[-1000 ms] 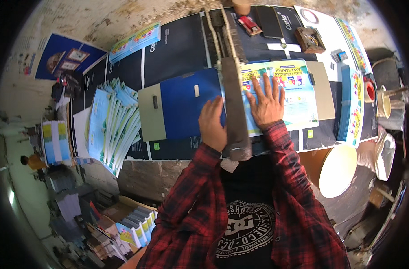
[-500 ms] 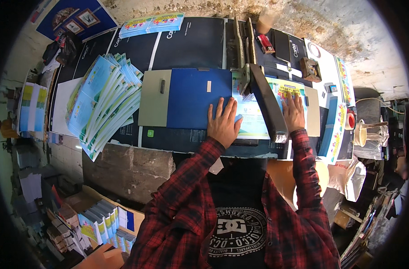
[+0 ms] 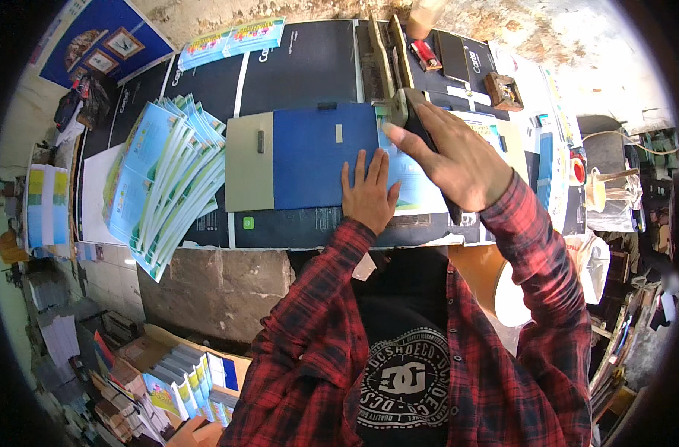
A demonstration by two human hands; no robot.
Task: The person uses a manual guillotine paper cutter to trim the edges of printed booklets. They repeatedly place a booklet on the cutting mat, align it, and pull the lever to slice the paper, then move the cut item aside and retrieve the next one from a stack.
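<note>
My left hand [image 3: 369,195] lies flat, fingers apart, across the right edge of a blue board [image 3: 302,167] and the printed sheet [image 3: 421,197] beside it. A grey-green panel [image 3: 244,171] adjoins the board on the left. Over the sheet stands what looks like a long-arm stapler [image 3: 401,112], with a dark arm slanting toward me. On that arm rests my right hand [image 3: 466,160], fingers stretched and thumb out to the left; it hides most of the arm and part of the sheet. Farther left lies a fanned pile of blue-green printed sheets [image 3: 179,175].
Two wooden bars [image 3: 380,59] stand behind the stapler. Near the back right are a red packet [image 3: 426,56], a cup [image 3: 423,18] and a small wooden box [image 3: 503,92]. More printed sheets [image 3: 227,43] lie at the back. A carton of booklets [image 3: 183,376] sits low at left.
My right hand has left the right part of the sheet and moved up and left onto the stapler's arm. My left hand stays flat at the board's edge. The view has shifted slightly.
</note>
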